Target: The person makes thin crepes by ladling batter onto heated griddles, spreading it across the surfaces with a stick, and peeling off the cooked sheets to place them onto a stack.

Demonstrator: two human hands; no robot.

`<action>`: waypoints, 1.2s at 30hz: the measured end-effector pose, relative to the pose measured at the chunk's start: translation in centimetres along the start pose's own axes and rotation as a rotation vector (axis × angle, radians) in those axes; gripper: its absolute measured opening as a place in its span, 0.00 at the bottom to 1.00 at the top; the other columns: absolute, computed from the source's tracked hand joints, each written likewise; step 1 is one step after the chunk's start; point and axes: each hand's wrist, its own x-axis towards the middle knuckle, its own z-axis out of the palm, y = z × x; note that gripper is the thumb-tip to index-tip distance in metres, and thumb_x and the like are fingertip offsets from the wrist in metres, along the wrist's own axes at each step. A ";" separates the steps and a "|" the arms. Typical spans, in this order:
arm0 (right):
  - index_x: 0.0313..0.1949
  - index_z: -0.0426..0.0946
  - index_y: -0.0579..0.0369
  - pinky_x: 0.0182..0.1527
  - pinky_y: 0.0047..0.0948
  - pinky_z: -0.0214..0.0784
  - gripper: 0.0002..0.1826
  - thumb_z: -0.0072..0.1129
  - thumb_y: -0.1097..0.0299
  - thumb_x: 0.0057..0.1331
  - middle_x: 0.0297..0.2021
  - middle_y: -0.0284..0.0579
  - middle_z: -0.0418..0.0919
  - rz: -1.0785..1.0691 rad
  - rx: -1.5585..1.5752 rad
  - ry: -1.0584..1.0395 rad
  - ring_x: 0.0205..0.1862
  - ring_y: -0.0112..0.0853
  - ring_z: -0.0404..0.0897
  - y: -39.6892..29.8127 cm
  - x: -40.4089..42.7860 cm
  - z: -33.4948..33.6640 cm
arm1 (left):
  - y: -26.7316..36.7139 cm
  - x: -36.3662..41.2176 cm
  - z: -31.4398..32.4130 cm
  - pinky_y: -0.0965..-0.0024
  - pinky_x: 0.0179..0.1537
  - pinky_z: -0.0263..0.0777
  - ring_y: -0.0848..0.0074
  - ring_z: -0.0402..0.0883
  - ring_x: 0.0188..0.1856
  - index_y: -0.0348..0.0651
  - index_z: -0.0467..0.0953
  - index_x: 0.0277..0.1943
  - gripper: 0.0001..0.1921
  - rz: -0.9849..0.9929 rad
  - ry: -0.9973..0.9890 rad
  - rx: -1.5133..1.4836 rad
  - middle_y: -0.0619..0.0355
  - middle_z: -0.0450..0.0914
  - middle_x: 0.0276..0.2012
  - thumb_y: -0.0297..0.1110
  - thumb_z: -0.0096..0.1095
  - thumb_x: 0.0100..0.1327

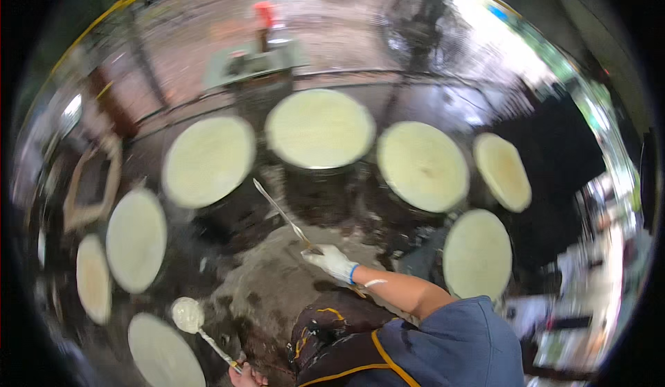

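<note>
My right hand (330,263), in a white work glove with a blue cuff, grips the handle of a long thin metal spatula (280,213). Its tip points away from me, toward the gap between two round sheets of pale batter. My bare left hand (247,375) is partly cut off by the lower edge; it holds a long-handled ladle (188,315) coated in wet batter. Close beside the ladle's bowl lies a pale round sheet (165,353). Ahead of me are a left-hand round (209,161), a middle round (320,129) and a browned-spot round (423,167).
More pale rounds curve along the left (136,240) and right (478,253), with smaller-looking ones (503,172) behind. Splashed grey floor (275,267) lies between me and the ring. A blurred pale green table (254,64) stands beyond, and a brown frame (93,184) is at far left.
</note>
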 end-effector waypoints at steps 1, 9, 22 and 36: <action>0.54 0.76 0.59 0.56 0.35 0.65 0.28 0.55 0.48 0.66 0.49 0.52 0.80 0.027 0.031 0.088 0.51 0.40 0.78 1.8 -0.5 -4.2 | 0.8 -0.1 3.4 0.75 0.12 0.53 0.80 0.61 0.13 0.47 0.70 0.51 0.13 -0.005 -0.050 0.049 0.62 0.67 0.17 0.25 0.58 0.65; 0.50 0.77 0.59 0.50 0.42 0.69 0.23 0.48 0.52 0.68 0.42 0.63 0.81 0.432 0.319 1.258 0.48 0.53 0.79 15.4 -9.3 -33.1 | 4.1 -6.5 26.8 0.77 0.15 0.51 0.82 0.57 0.17 0.40 0.67 0.46 0.08 -0.164 -0.677 0.103 0.65 0.62 0.21 0.27 0.57 0.66; 0.47 0.78 0.68 0.50 0.37 0.69 0.27 0.62 0.53 0.60 0.42 0.64 0.81 0.334 0.834 1.423 0.45 0.50 0.80 24.1 -4.3 -39.6 | 1.5 -10.3 43.1 0.78 0.11 0.54 0.83 0.59 0.13 0.31 0.67 0.54 0.14 -0.601 -1.119 0.137 0.61 0.64 0.23 0.23 0.48 0.67; 0.44 0.81 0.59 0.43 0.37 0.70 0.21 0.58 0.52 0.62 0.33 0.48 0.82 0.331 0.806 1.538 0.37 0.35 0.79 19.5 -10.5 -34.2 | 4.1 -7.5 41.5 0.79 0.13 0.49 0.84 0.57 0.15 0.51 0.64 0.28 0.12 -0.302 -1.044 0.625 0.67 0.61 0.17 0.33 0.54 0.69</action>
